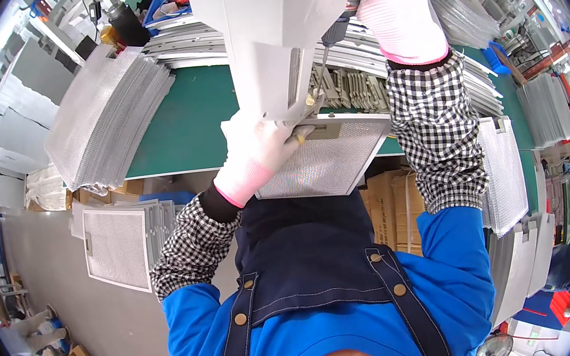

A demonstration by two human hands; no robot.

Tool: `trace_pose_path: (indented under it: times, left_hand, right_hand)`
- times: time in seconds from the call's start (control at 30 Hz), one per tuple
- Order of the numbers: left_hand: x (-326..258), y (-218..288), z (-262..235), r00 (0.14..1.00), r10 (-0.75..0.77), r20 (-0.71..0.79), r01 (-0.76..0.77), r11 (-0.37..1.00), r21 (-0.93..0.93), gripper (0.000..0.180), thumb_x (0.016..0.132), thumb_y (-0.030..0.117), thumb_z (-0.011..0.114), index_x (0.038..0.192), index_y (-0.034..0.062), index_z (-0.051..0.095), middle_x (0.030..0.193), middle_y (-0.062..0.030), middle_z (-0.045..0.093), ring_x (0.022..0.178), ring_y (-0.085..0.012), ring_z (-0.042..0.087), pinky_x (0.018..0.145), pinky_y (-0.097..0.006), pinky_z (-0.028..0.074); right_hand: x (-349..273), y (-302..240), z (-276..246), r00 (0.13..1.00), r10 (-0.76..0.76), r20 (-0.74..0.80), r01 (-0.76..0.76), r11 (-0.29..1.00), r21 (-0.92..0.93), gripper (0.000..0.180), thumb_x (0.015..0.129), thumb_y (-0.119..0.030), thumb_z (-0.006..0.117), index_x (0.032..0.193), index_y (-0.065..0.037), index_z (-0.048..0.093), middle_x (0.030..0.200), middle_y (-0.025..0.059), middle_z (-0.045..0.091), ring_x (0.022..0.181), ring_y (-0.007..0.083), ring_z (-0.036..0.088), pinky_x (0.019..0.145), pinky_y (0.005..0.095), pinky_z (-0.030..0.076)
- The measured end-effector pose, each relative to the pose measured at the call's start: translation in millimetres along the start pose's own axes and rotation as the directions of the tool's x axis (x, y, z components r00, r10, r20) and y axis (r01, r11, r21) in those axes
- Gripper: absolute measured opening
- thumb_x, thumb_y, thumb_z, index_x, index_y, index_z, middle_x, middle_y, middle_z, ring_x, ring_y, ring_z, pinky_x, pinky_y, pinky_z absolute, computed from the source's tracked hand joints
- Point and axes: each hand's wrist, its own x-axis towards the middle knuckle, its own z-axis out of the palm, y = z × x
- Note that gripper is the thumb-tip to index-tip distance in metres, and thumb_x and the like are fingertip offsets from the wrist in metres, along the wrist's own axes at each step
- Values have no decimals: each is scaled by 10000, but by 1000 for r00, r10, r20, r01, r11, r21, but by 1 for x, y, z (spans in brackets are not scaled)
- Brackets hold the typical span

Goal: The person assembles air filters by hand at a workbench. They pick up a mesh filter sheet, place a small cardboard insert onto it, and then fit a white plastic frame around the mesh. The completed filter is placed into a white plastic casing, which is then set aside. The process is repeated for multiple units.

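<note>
A framed metal mesh panel (322, 163) is tilted against the front edge of the bench, with a small latch plate at its top edge. My left hand (257, 149), in a white glove with a pink cuff, is closed on that top edge, its thumb on the near face. Directly above is the pale grey body of a machine (263, 47), narrowing down to the panel's edge. My right hand (398, 14), gloved alike, reaches up along the machine's right side; its fingers are hidden. Beside it, a dark part with a thin rod (332, 35) slants downward.
Small beige-grey parts (352, 89) lie in a heap behind the panel. A stack of mesh panels (113, 117) stands on the green bench (205, 103) at left. More panels (120, 242) lean below it, and others (502, 174) at right. Cardboard boxes (394, 208) sit under the bench.
</note>
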Motion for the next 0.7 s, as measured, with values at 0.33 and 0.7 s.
trace_pose_path:
  times: [0.33,0.7]
  left_hand:
    - [-28,-25,18,999,19,44,-4,947,-321,244,781,248,783,1011,174,751,840,-64,671,739,-280,668,631,-397,544]
    - [-76,-44,47,824,-136,550,567,200,-799,444,1017,362,558,1358,79,593,1335,-84,620,1161,-250,631,1003,-394,524]
  right_hand:
    - [-18,16,-9,939,-30,343,62,995,-83,207,1010,-268,612,1008,-61,610,812,1,598,722,97,572,674,251,457]
    - [-33,33,-1,857,232,461,-430,814,391,206,991,-170,631,1132,-23,600,920,41,622,788,135,602,744,299,493]
